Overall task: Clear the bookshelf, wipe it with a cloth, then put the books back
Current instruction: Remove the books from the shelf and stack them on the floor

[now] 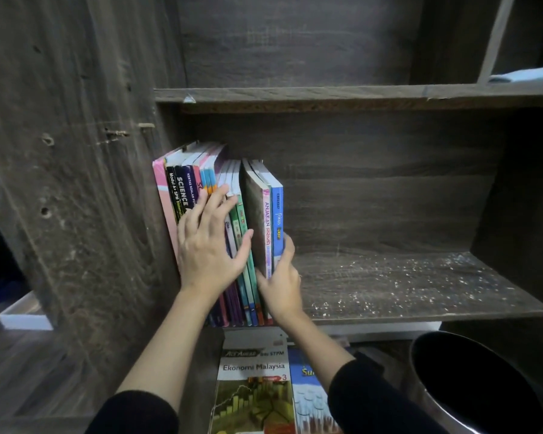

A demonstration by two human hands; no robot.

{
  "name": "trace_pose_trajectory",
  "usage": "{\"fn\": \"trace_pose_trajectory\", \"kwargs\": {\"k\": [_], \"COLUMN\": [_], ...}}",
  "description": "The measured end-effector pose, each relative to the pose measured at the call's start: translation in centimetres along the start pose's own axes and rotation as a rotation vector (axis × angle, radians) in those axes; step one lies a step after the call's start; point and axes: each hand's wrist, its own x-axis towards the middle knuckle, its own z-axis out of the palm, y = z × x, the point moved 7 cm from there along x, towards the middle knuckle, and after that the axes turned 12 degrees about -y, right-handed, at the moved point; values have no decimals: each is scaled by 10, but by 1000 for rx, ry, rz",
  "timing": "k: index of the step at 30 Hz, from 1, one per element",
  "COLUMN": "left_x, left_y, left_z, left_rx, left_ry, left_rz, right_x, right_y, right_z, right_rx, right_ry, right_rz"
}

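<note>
On the lower shelf board: dark wood-grain surface, speckled with pale flecks over its bare right part.
Bookshelf: same dark wood, with a broad side panel at the left and a plain back wall behind the boards.
Upper shelf board: directly above; a light-blue cloth lies at its far right.
Room: wood-plank floor at lower left; a round dark container stands at lower right.
Flat books: 2 volumes lying covers up below the lower board, between the forearms; 1 reads "Ekonomi Malaysia".
Row of books: upright at the left end of the lower board, against the side panel, spines outward.
Outer pair of books: 1 pink-spined and 1 blue-spined volume at the right end of the row, parted from the rest by a narrow gap.
Left hand: fingers straight and spread, palm flat on the spines of the row, thumb reaching toward the gap.
Right hand: curled round the lower part of the outer pair, thumb on its left side, fingers on the blue cover.
Sleeves: dark, ending at mid-forearm.
</note>
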Motion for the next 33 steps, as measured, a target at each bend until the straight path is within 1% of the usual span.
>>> {"fn": "trace_pose_trajectory", "kwargs": {"k": [3,10,16,19,23,25,27,30,32,33], "left_x": [-2,-2,-2,-3,-3,-7,-18,-34,-35,-33], "left_y": [-1,-4,-2,-1,10,22,40,74,83,81], "left_z": [4,8,8,8,4,0,-6,-11,-11,-9], "left_rx": [27,28,21,-3,-100,-198,-345,-542,-582,-605], "left_ry": [15,45,71,40,-21,-33,-22,-26,-37,-32], "left_rz": [22,45,30,1,-111,-216,-289,-334,-438,-521], "right_x": [1,0,-13,-27,-45,-53,-60,-67,-67,-67], "right_y": [2,3,4,4,4,1,-2,-5,-5,-5], "right_z": [1,4,-7,-14,-22,-25,-28,-22,-18,-17], "right_rx": [-2,-16,-40,-25,-33,-37,-30,-87,-152,-193], "right_ry": [38,107,228,276,309,317,318,227,181,169], "right_rz": [21,2,-47,-94,-132,-153,-151,-154,-147,-137]}}
